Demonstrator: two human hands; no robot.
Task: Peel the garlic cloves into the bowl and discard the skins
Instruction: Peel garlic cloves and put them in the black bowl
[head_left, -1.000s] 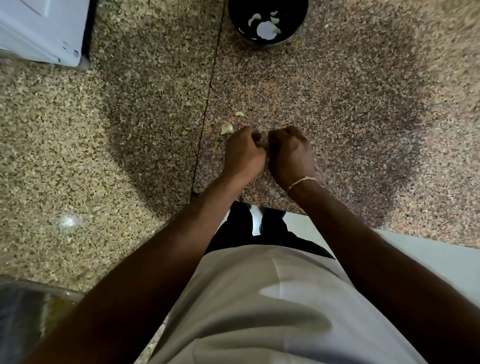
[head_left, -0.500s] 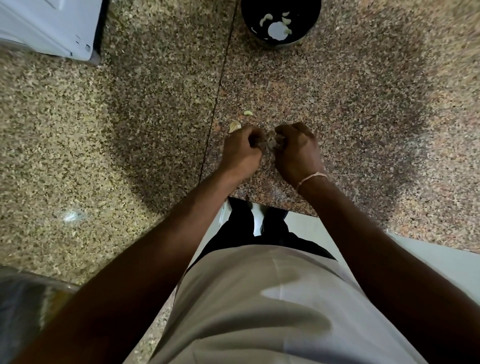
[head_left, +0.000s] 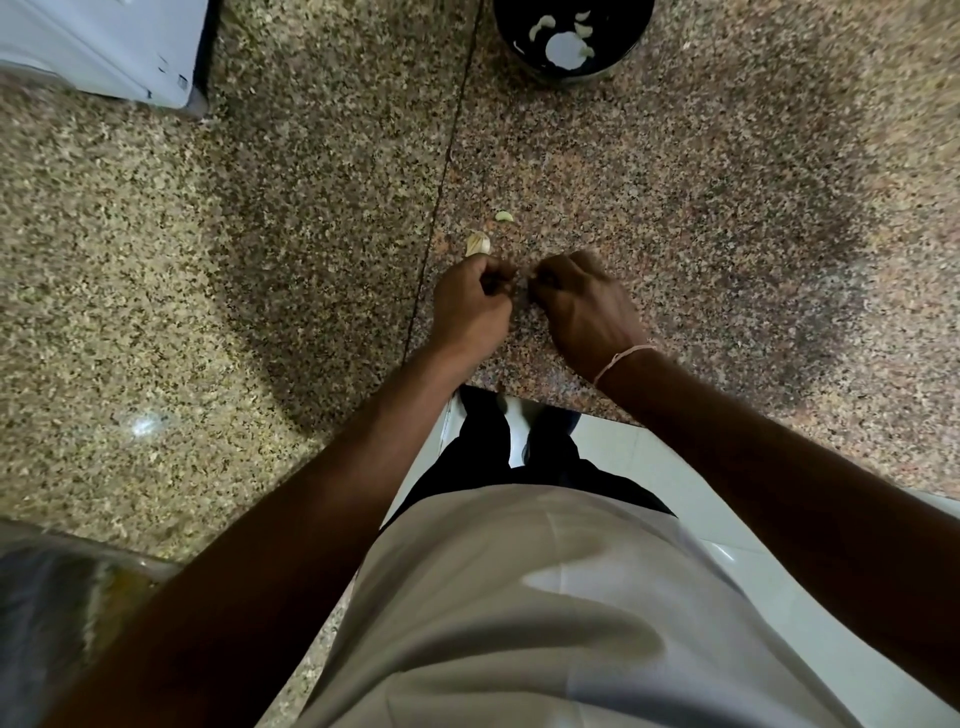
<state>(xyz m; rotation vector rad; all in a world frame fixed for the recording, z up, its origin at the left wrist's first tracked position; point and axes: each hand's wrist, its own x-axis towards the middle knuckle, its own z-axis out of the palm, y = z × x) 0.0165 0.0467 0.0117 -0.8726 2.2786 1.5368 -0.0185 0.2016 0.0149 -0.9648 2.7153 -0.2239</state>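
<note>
**Speckled granite, two curled hands, cloves in the dark bowl**

Speckled stone is what you are looking down on from the head camera: a granite counter (head_left: 727, 218) with a thin seam running from the top edge toward your left wrist.

Your left hand (head_left: 470, 306) hangs over the seam with its fingers (head_left: 491, 273) curled tight toward the palm. Your right hand (head_left: 589, 306) sits just beside it, knuckles up, its fingers (head_left: 558, 273) curled in the same way, so the two sets of fingertips face each other across a narrow gap. Something small and dark lies between them, but shadow and blur hide it; you cannot tell from this view whether it is a clove, or which hand pinches it. A thin thread bracelet (head_left: 621, 358) circles your right wrist.

Just beyond your left knuckles a pale garlic clove (head_left: 478, 243) lies on the stone, almost touching the hand. A smaller greenish piece (head_left: 504, 216) lies a little farther out, apart from both hands.

The dark bowl (head_left: 613, 65) stands well away at the top edge, partly cut off, with several white peeled cloves (head_left: 563, 49) inside it.

A white appliance (head_left: 104, 47) fills the top left corner, and a clear plastic bag (head_left: 57, 613) shows blurred at the lower left. Below the counter edge you see your light shirt (head_left: 519, 597) and pale floor tiles (head_left: 649, 457).
</note>
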